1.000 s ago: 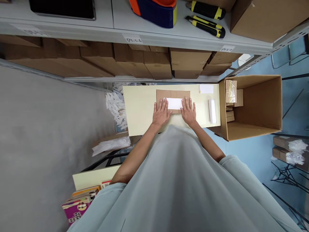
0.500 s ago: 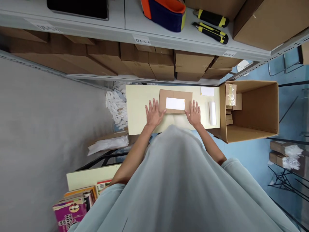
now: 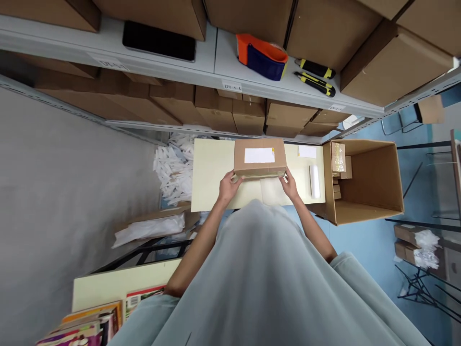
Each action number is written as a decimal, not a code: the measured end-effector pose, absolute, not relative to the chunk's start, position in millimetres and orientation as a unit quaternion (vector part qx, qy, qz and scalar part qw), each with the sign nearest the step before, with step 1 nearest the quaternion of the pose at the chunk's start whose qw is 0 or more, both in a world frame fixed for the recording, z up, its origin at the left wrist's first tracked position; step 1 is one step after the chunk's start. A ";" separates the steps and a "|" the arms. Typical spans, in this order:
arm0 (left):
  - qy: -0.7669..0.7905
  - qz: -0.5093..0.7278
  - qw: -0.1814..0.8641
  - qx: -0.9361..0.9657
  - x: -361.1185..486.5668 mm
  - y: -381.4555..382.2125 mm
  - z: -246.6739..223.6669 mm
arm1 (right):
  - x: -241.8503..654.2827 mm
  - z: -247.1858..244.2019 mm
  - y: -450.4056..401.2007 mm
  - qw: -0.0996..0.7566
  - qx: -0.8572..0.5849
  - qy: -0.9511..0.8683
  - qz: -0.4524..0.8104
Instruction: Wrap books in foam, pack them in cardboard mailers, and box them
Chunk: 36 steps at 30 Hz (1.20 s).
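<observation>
A brown cardboard box (image 3: 252, 169) with a white label (image 3: 259, 155) on top is gripped at its two near corners. My left hand (image 3: 229, 187) pinches the left near corner, thumb toward the front side. At the right near corner, my right hand (image 3: 289, 185) holds the same way. The box's near side shows, and its underside is hidden. Beneath it lies the pale yellow table (image 3: 209, 178), where a white label sheet (image 3: 307, 151) and a white roll (image 3: 314, 181) sit to the right.
A large open carton (image 3: 374, 180) holding small boxes adjoins the table's right end. Beyond the table, a grey shelf (image 3: 201, 65) carries boxes, a phone (image 3: 159, 41), tape (image 3: 264, 57) and cutters (image 3: 316, 83). White paper scraps (image 3: 175, 170) lie left; books (image 3: 90, 327) sit lower left.
My hands have gone from lying spread beside the box to gripping its near corners. The box's near side now shows more, and the camera view has shifted.
</observation>
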State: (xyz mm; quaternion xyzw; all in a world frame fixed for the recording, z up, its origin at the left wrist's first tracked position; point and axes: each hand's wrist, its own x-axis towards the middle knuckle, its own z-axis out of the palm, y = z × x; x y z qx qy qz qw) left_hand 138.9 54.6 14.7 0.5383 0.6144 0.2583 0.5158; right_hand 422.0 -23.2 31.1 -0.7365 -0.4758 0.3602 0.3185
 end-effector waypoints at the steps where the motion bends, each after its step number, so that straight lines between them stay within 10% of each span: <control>1: 0.612 0.288 0.511 0.531 132.9 56.4 22.6 | 419.8 40.9 -16.4 0.328 -0.731 -0.481 0.355; 11: 0.738 0.269 0.346 0.513 52.9 78.9 60.2 | 361.9 75.7 20.1 0.231 -0.768 -0.521 0.291; 36: 0.649 0.239 0.510 0.511 8.5 70.6 -3.5 | 303.3 28.6 -15.6 0.269 -0.801 -0.402 0.353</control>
